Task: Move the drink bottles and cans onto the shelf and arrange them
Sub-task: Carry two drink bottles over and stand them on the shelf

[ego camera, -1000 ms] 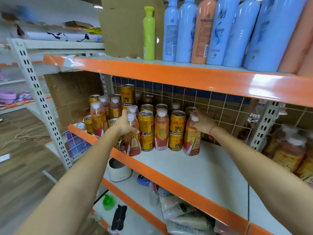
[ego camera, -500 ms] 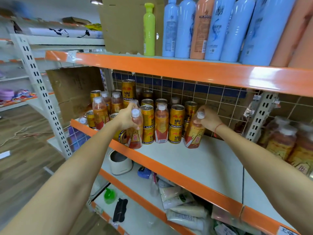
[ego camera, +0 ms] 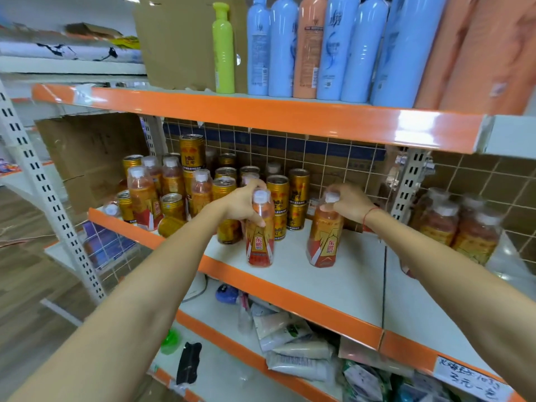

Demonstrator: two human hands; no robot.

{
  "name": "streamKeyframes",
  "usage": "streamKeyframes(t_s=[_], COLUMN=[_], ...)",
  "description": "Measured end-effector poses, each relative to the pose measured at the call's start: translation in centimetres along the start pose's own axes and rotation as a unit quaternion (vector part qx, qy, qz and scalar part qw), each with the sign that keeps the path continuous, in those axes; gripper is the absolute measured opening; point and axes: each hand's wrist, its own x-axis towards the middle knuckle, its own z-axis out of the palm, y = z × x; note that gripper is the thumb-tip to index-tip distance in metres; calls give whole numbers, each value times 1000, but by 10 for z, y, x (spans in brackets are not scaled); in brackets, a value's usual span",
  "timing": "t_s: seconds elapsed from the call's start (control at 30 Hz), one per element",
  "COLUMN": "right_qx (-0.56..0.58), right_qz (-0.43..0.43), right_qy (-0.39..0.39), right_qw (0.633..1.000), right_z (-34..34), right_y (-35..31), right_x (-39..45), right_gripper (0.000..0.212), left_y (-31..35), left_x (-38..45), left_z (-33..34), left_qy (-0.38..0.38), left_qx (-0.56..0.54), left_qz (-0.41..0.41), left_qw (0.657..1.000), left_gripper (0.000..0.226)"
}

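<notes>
1. Broadly, the middle shelf (ego camera: 333, 285) is the working surface: a white board with an orange lip along its near edge, and a bare stretch from the centre to the right, up to the slotted upright (ego camera: 409, 181). That bare run looks like the room meant for a new row.

2. Overhead, the upper shelf (ego camera: 290, 123) hangs low over the drinks, so a bottle probably has to travel in from the front, not drop from above.

3. Far left on the middle shelf, the packed group of gold cans (ego camera: 278, 190) and orange bottles (ego camera: 142, 195) stands close together, some cans stacked two high. One can (ego camera: 169, 226) lies on its side at the near left edge, touching the lip, and could roll off.

4. Next, the left bottle (ego camera: 259, 236) stands upright very near the orange lip, just in front of the cans. The left hand (ego camera: 240, 203) wraps its neck below the white cap, fingers curled around it, a grip that suits steering it upright.

5. Beside it, well apart to the right, the right bottle (ego camera: 324, 239) stands upright with label facing out. The right hand (ego camera: 349, 201) pinches its cap and neck from above.

6. Judging by the spacing, both are being set as the front of a row; the left one wants nudging farther from the edge.
</notes>
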Motion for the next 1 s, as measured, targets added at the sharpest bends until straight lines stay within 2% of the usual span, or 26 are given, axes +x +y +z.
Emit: streamKeyframes(t_s=[0.17,0.3,0.4,0.5,0.6,0.77,1.0], right_qx=[5,25,118,224,250,251,239], right_qz=[-3,-5,28,61,122,136,145], right_qy=[-7,-15,2,-56,-92,-50,34], right_qw=[1000,1000,993,971,956,957,960], right_z=[-2,3,9,21,41,68,85], right_y=[11,9,12,25,38,46,40], right_x=[-1,-1,-9,-26,-44,-54,-52], right_gripper=[47,50,61,67,87,94,88], left_y=[20,19,17,13,5,-13,-26], left_x=[18,23,24,24,20,15,5], left_z=[15,22,28,32,38,71,107], left_qy=[-25,-7,-8,-1,9,0,43], left_qx=[34,-15,-23,-48,-99,-153,-211], left_qz=[30,25,31,33,19,-23,-50], left_qw=[999,1000,999,998,995,988,975], left_gripper=[93,90,90,95,106,107,111])
